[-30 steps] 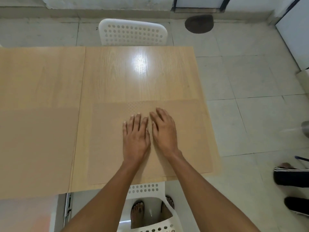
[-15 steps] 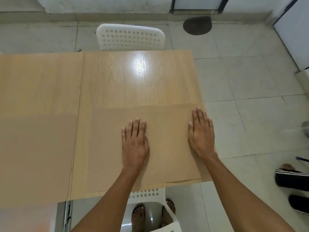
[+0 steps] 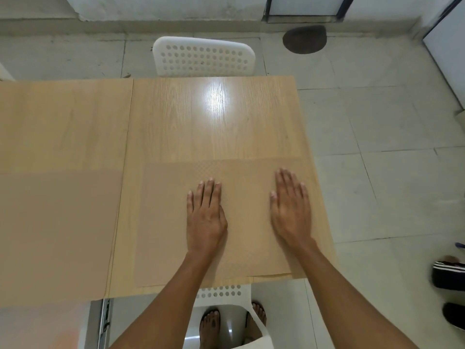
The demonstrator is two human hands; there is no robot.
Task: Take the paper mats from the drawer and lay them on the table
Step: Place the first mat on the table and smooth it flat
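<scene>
Both hands lie flat, palms down, on a brown paper mat (image 3: pixel 166 222) spread over the near right part of the wooden table (image 3: pixel 214 122). The left hand (image 3: pixel 206 217) rests near the mat's middle, fingers straight and close together, gripping nothing. The right hand (image 3: pixel 292 210) rests toward the mat's right side, fingers straight and slightly spread, also gripping nothing. The two hands are apart, with bare mat between them. The mat's near edge runs along the table's near edge, and at its near right corner a thin line shows, as if one sheet edge lay over another; I cannot tell how many sheets there are. A second mat (image 3: pixel 57 235) covers the near left part of the table. A white chair (image 3: pixel 203 57) with a holed back stands at the far side. Another white chair (image 3: pixel 221 294) sits below the near edge, by the person's sandalled feet (image 3: pixel 210 328).
</scene>
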